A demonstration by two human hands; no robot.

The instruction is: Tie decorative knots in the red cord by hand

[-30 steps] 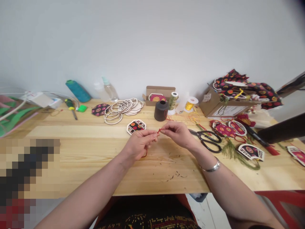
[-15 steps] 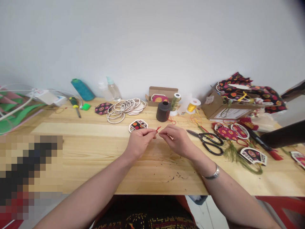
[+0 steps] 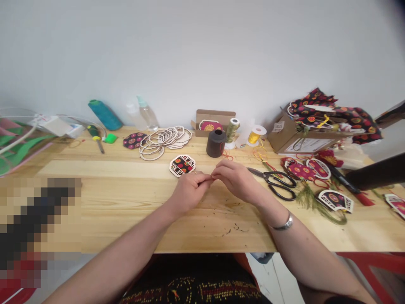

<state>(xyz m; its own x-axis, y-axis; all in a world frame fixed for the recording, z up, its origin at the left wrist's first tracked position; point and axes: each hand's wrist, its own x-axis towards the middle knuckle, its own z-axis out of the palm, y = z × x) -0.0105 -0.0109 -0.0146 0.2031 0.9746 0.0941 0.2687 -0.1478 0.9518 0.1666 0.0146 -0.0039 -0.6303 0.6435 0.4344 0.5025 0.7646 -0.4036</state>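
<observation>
Over the middle of the table, my left hand [image 3: 190, 188] and my right hand [image 3: 234, 179] meet at the fingertips. Both are closed in a pinch on a red cord, which the fingers hide almost wholly at this moment. Just beyond my left hand lies a black patterned fabric pendant [image 3: 182, 165] with a pale fretwork frame. To the right of my right hand rest black-handled scissors [image 3: 280, 183], with their blades pointing towards it. A black thread cone [image 3: 216, 142] stands upright behind the hands.
Pale frame cut-outs [image 3: 158, 141], a teal thread spool [image 3: 105, 115] and a screwdriver [image 3: 95, 137] lie at the back left. A yellow thread spool [image 3: 255, 136] stands near a cardboard box [image 3: 278, 139] of fabric. Finished-looking pendants [image 3: 335, 200] with tassels lie at the right.
My fingers have closed together, and the red ends that stuck up between them are now hidden. My right hand has turned more palm-down. The view has shifted slightly.
</observation>
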